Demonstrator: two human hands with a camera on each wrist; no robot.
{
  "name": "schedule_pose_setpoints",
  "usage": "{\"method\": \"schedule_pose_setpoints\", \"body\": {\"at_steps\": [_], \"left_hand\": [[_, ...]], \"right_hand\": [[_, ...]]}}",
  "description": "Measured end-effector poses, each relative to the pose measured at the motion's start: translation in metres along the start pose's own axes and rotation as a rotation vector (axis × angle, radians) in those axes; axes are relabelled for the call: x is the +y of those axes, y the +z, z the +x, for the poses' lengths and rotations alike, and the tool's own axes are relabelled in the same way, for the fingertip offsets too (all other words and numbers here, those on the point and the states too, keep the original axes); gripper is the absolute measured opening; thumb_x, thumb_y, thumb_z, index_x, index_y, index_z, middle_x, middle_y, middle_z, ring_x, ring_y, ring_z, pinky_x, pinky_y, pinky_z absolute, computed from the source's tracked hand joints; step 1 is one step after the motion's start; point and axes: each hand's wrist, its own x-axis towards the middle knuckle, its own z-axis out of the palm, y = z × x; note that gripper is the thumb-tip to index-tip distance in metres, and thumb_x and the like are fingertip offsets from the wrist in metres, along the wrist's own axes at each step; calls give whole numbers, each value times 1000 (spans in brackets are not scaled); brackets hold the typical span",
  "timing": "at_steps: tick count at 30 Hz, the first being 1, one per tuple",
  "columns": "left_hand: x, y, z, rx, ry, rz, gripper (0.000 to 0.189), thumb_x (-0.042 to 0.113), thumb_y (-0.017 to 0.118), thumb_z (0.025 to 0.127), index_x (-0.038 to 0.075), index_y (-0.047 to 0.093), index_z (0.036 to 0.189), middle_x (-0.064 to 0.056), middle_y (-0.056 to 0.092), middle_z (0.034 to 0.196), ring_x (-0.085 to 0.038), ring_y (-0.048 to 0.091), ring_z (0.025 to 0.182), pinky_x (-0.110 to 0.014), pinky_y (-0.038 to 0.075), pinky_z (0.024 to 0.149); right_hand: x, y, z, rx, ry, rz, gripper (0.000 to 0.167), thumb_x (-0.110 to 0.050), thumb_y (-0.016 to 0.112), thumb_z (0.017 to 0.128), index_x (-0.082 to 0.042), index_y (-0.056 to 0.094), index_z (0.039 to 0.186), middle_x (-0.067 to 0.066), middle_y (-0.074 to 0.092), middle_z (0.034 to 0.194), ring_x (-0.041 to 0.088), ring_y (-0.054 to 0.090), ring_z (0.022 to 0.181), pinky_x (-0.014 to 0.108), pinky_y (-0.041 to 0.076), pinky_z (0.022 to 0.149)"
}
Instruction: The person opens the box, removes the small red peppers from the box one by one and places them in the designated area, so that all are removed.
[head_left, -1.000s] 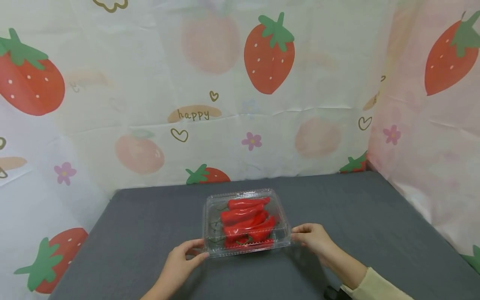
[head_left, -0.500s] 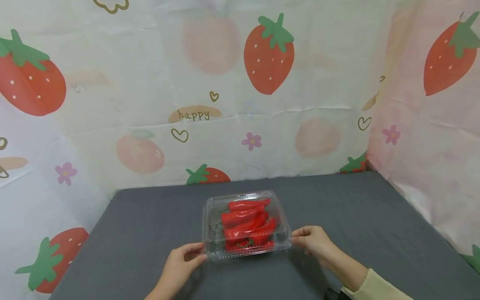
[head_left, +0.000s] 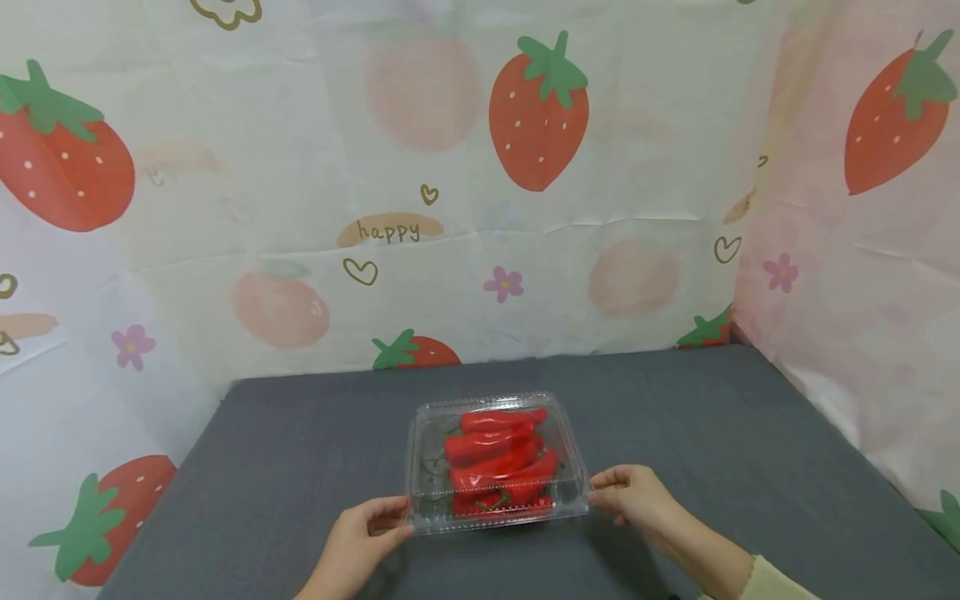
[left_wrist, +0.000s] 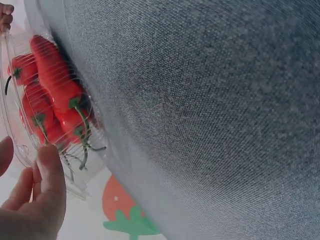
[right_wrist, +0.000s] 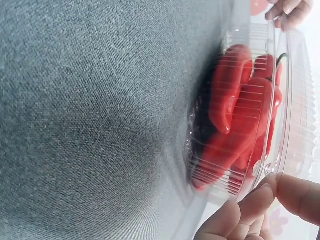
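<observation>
A clear plastic clamshell box (head_left: 510,521) holds several long red peppers (head_left: 491,448) with green stems. My left hand (head_left: 352,540) pinches the box's near left corner. At the near right corner, my right hand (head_left: 636,497) pinches the rim between thumb and fingers. The left wrist view has the peppers (left_wrist: 52,75) behind the ribbed wall, with my left fingers (left_wrist: 50,175) at the rim. In the right wrist view, my right fingers (right_wrist: 257,202) grip the lid's edge. Whether the box's bottom touches the table cannot be told.
A dark grey cloth-covered table (head_left: 315,450) spreads around the box. Behind it hangs a pale curtain (head_left: 450,300) printed with strawberries, and another curtain stretch (head_left: 840,333) borders the right side. A pale yellow sleeve (head_left: 772,579) covers the right forearm.
The box with the peppers has moved slightly toward me and a little to the right, both hands moving along with it. The hands keep their hold on its corners.
</observation>
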Motion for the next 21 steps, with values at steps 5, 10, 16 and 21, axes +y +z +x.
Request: {"method": "schedule_pose_setpoints", "body": {"at_steps": [5, 10, 16, 21], "left_hand": [[0, -2, -2, 16, 83, 56, 38, 5, 75, 82, -12, 64, 114, -18, 68, 105, -26, 65, 89, -34, 54, 73], [4, -5, -3, 15, 92, 71, 38, 8, 75, 83, -9, 64, 116, -15, 67, 106, -24, 63, 90, -30, 51, 69], [14, -6, -1, 76, 88, 73, 34, 6, 76, 82, -1, 68, 114, -5, 67, 103, -20, 61, 91, -28, 49, 67], [21, -5, 2, 148, 135, 102, 27, 3, 74, 83, 2, 71, 109, -3, 68, 101, -18, 62, 89, -27, 49, 65]], "right_hand": [[1, -1, -2, 14, -54, 17, 27, 0, 67, 86, 8, 56, 109, 4, 62, 77, 17, 57, 71, 30, 46, 61], [-3, -3, -4, 17, -69, 31, 17, -1, 66, 88, 9, 64, 102, 3, 64, 81, 16, 59, 73, 27, 45, 58], [-14, -6, -8, 56, -64, 48, 20, -5, 61, 94, 9, 67, 106, 4, 67, 87, 19, 60, 82, 34, 49, 69], [-21, -9, -8, 59, -108, 63, 25, -4, 56, 96, 12, 63, 114, 8, 69, 94, 22, 63, 88, 38, 51, 77]]}}
